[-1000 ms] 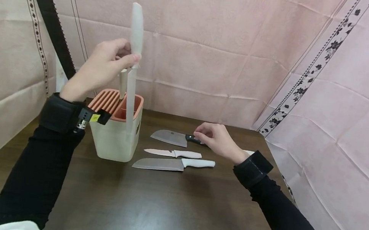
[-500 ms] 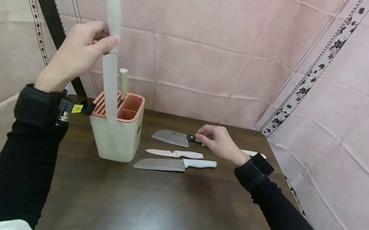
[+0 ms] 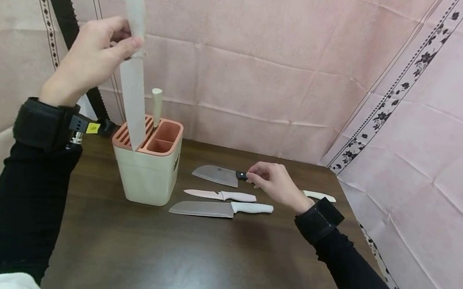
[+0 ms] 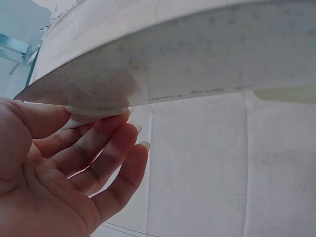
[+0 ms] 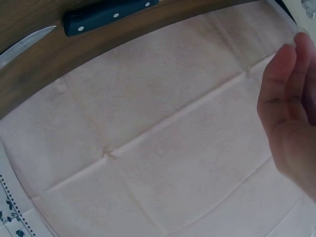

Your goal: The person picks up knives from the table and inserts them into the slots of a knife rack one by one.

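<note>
The person wears black sleeves on both arms, the left sleeve (image 3: 24, 210) and the right sleeve (image 3: 355, 270) alike in their dark, close-fitting cloth with a slightly bumpy outline. White cloth (image 3: 8, 282) shows at the lower end of the left one. A wide black band wraps each wrist: the left band (image 3: 45, 125) is thick and rounded, the right band (image 3: 320, 218) squarish on top. From the left one juts a small dark bracket (image 3: 105, 128) with a bright yellow sticker (image 3: 93, 128) and a shiny silver piece (image 3: 77, 138) below. The left hand (image 3: 91, 52) and right hand (image 3: 277, 184) are bare.
</note>
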Motion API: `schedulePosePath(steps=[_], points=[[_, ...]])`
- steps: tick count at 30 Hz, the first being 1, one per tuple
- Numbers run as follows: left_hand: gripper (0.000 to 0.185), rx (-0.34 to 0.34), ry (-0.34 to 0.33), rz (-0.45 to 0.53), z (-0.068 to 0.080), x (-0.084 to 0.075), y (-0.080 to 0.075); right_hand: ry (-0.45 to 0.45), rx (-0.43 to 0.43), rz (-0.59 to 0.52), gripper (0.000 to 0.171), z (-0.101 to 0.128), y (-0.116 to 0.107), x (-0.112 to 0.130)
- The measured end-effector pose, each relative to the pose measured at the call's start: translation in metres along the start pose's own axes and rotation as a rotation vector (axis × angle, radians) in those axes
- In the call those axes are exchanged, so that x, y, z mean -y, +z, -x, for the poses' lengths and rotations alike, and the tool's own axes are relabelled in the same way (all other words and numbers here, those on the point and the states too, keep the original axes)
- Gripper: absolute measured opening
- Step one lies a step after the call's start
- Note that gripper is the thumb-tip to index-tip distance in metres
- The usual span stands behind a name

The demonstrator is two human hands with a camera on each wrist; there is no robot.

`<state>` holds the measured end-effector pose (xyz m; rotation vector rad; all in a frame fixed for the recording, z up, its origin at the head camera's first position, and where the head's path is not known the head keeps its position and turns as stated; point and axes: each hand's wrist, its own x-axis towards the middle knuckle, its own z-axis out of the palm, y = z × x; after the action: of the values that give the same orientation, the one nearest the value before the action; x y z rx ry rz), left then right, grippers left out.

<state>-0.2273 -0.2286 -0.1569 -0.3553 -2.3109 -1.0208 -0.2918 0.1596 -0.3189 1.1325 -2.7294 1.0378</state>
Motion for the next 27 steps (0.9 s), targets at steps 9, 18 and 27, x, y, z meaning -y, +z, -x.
schedulePosePath(steps=[9,18,27], points=[[0.038,-0.039,0.003,-0.026,-0.009,0.012,0.006,-0.001,-0.007,-0.004,0.01,0.004,0.002,-0.003],[0.038,-0.01,-0.025,-0.111,-0.008,0.027,0.017,0.027,-0.013,-0.01,0.011,0.009,0.004,-0.004],[0.037,0.084,-0.042,-0.098,-0.003,0.046,0.029,0.032,-0.001,-0.022,0.01,0.011,0.004,-0.007]])
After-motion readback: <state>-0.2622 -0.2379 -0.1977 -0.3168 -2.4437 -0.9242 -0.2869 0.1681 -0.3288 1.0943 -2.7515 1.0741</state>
